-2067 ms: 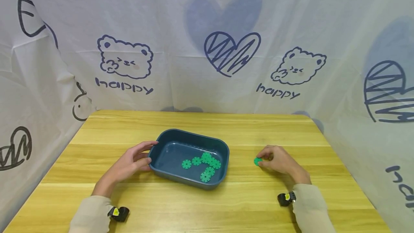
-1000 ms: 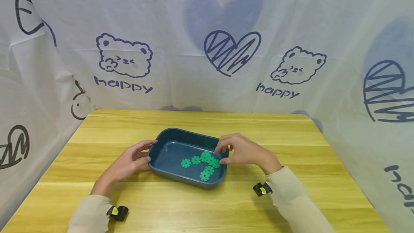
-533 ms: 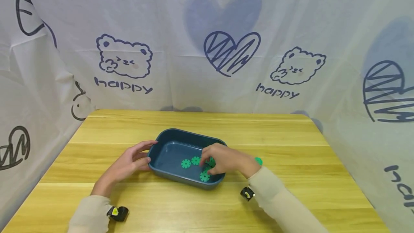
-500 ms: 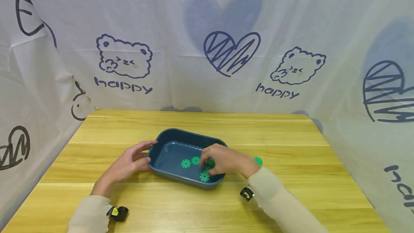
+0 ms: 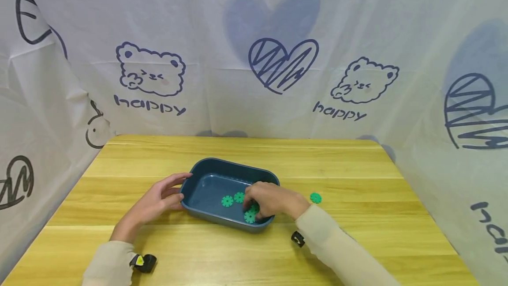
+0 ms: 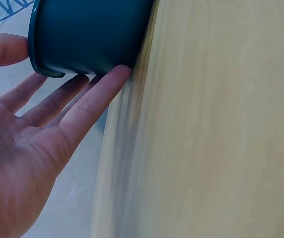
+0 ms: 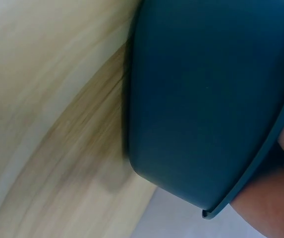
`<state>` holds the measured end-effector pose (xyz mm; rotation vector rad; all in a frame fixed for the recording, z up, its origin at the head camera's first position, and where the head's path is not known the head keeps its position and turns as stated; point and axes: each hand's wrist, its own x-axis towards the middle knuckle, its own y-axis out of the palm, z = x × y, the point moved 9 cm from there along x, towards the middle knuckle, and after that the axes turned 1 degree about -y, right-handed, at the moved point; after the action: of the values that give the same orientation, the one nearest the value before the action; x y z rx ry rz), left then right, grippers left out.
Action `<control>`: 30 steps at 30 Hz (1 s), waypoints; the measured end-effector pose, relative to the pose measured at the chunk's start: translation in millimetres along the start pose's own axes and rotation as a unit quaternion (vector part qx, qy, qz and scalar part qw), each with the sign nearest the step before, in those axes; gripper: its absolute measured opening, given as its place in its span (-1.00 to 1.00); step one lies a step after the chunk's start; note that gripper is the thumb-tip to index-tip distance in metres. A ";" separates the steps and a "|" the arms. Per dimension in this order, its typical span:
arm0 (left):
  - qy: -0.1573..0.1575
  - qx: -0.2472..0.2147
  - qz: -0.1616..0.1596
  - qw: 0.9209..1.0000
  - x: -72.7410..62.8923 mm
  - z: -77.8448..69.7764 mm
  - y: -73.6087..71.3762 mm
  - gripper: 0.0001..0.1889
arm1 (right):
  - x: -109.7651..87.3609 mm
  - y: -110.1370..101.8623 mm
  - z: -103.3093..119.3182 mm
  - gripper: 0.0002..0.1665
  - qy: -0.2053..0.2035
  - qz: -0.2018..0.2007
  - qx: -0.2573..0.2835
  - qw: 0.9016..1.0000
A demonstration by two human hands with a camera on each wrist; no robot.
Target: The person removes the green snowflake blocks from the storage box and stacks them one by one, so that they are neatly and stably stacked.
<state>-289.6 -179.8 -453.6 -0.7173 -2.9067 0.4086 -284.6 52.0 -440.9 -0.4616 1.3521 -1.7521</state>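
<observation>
My left hand (image 5: pixel 158 195) touches the left end of the dark blue plastic basin (image 5: pixel 232 167), its fingertips against the outside wall and rim. In the left wrist view, straight fingers (image 6: pixel 89 106) meet the basin's outer wall (image 6: pixel 92 34). My right hand (image 5: pixel 267 197) reaches over the basin's right rim, fingers bent down among several green notched snowflake discs (image 5: pixel 227 201). Its fingertips are partly hidden, and I cannot tell whether they pinch a disc. The right wrist view has the basin wall (image 7: pixel 206 99) in front, with part of the hand (image 7: pixel 275 198) behind the rim.
One loose green snowflake disc (image 5: pixel 315 197) lies on the wooden table (image 5: pixel 158 246) to the right of the basin, beyond my right wrist. A printed cloth (image 5: pixel 222 100) hangs behind the table and along both sides.
My right hand laid down the green snowflake disc it held on the right of the table, then moved left and down into the basin. The left hand stayed at the basin's left end.
</observation>
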 end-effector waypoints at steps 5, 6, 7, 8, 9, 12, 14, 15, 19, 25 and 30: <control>0.000 0.001 -0.001 1.000 -0.7 -0.5 -0.2 -0.42 | 1.6 1.7 0.3 -0.68 0.010 0.008 -0.010 1.000; 0.000 0.002 -0.001 1.000 -0.8 -0.5 -0.1 -0.41 | 1.7 2.2 0.1 -0.69 0.014 0.011 -0.008 1.000; -0.001 0.001 0.000 1.000 -0.8 -0.5 0.0 -0.41 | 1.7 2.7 -0.2 -0.70 0.017 0.013 -0.008 1.000; -0.001 0.001 -0.001 1.000 -0.9 -0.5 0.1 -0.41 | 1.9 2.9 -0.2 -0.71 0.020 0.014 -0.006 1.000; -0.001 0.002 -0.001 1.000 -1.0 -0.7 0.1 -0.41 | 1.9 3.3 -0.6 -0.71 0.023 0.016 -0.004 1.000; -0.001 0.001 -0.001 1.000 -1.0 -0.6 0.2 -0.41 | 2.2 3.9 -1.3 -0.71 0.029 0.018 0.001 0.999; -0.001 0.001 -0.001 1.000 -1.0 -0.6 0.4 -0.41 | 2.3 3.9 -1.3 -0.71 0.028 0.017 0.003 0.999; -0.001 0.002 -0.001 1.000 -0.9 -0.5 0.4 -0.41 | 2.4 3.9 -1.2 -0.70 0.025 0.016 0.007 1.000; -0.002 0.004 -0.001 1.000 -0.7 -0.3 0.1 -0.41 | 2.8 2.4 -0.4 -0.71 0.012 0.004 0.029 1.000; -0.002 0.001 0.000 1.000 -0.5 -1.0 0.2 -0.41 | 1.5 -0.9 0.0 -0.72 -0.003 -0.012 0.052 0.999; -0.002 0.003 0.000 1.000 -0.8 -1.4 0.1 -0.41 | -2.2 -10.9 1.3 -0.76 -0.017 -0.047 0.059 0.997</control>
<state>-288.6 -179.8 -452.3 -0.7178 -2.9083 0.4182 -286.8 53.5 -429.9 -0.4936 1.2125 -1.8810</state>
